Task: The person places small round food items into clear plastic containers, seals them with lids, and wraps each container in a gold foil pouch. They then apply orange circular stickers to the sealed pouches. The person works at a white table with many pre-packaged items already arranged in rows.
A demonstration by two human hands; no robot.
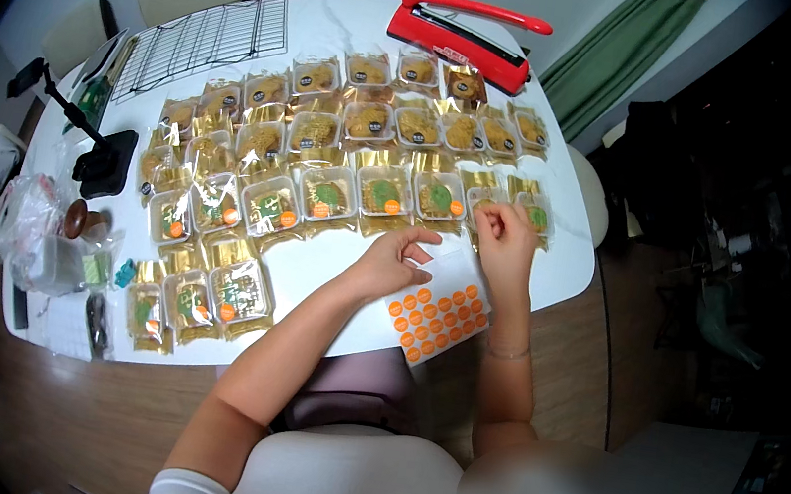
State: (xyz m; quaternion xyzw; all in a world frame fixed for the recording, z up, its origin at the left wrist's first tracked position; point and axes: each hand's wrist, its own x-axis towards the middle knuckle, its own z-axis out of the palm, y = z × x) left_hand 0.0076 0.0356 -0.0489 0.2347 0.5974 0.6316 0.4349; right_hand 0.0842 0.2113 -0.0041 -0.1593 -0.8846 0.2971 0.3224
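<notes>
A sheet of round orange stickers [437, 320] lies at the table's front edge, its upper part bare white. My left hand [397, 266] is beside that bare part, thumb and fingers apart with nothing visible between them. Over a wrapped pastry pack [486, 199] in the third row is my right hand [505, 243], its thumb and fingertips pinched together; whether something thin is between them cannot be made out. The hand covers part of this pack. To its left, a green-topped pastry pack [439, 199] bears an orange sticker. Another green-topped pack [536, 217] sits just right of the hand.
Several rows of gold-wrapped pastries [369, 122] with dark stickers fill the white table's [317, 274] far side. A red heat sealer [460, 42], a wire cooling rack [204, 46], a black phone stand [104, 164] and plastic bags [32, 218] surround them.
</notes>
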